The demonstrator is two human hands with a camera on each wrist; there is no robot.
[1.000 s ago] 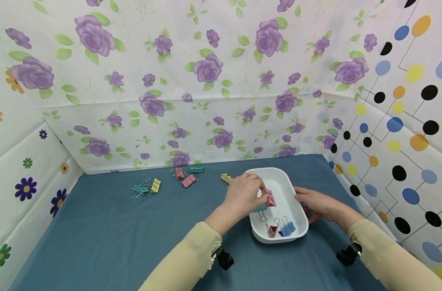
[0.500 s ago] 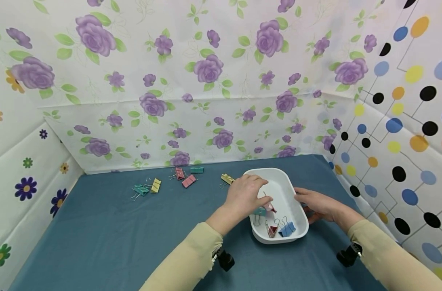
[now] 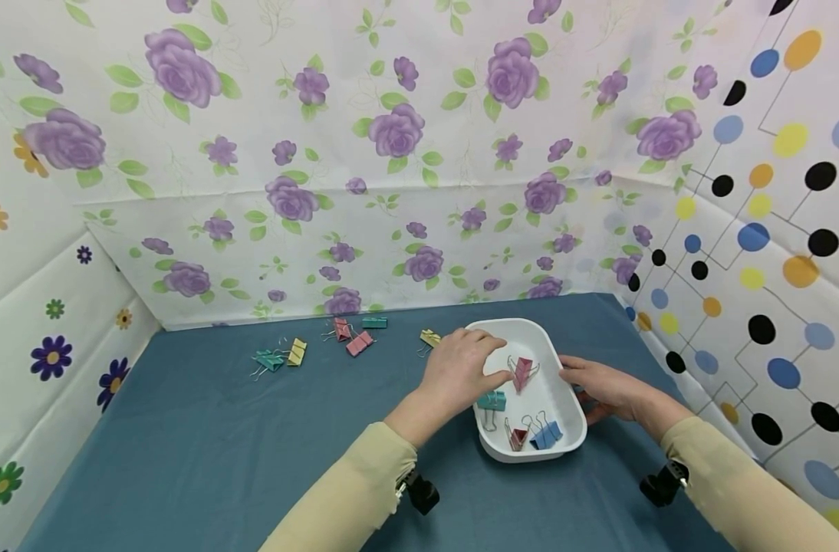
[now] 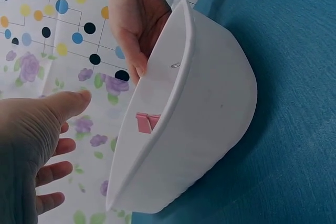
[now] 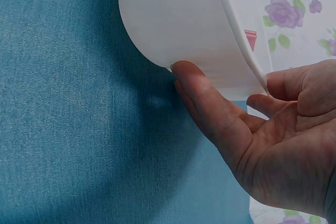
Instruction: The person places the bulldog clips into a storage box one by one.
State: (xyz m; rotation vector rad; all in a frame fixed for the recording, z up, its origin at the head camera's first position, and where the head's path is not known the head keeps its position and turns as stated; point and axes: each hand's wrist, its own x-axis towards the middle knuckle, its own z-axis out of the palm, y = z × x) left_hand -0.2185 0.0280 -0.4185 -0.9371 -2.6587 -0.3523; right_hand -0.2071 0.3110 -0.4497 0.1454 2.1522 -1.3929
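Observation:
A white plastic tray (image 3: 540, 360) holds a pink binder clip (image 3: 522, 374), a teal one (image 3: 491, 400), a blue one (image 3: 547, 435) and a dark red one (image 3: 518, 438). Over its left edge hovers my left hand (image 3: 463, 366), thumb and fingers spread with nothing between them. The left wrist view shows that hand (image 4: 37, 145) apart from the tray, with the pink clip (image 4: 144, 122) inside. My right hand (image 3: 609, 387) grips the tray's right side. In the right wrist view, the right hand (image 5: 278, 135) has digits against the outer wall and at the rim.
On the blue cloth (image 3: 205, 445) left of the tray lie more binder clips: teal (image 3: 268, 359), yellow (image 3: 296, 352), pink (image 3: 359, 343), red-pink (image 3: 341, 330) and another teal (image 3: 374, 323). A yellow clip (image 3: 429, 337) lies just beyond my left hand. Patterned sheets wall the table.
My left hand has let go of the pink binder clip, which dropped into the tray and now lies near its middle. My right hand has kept its place on the tray.

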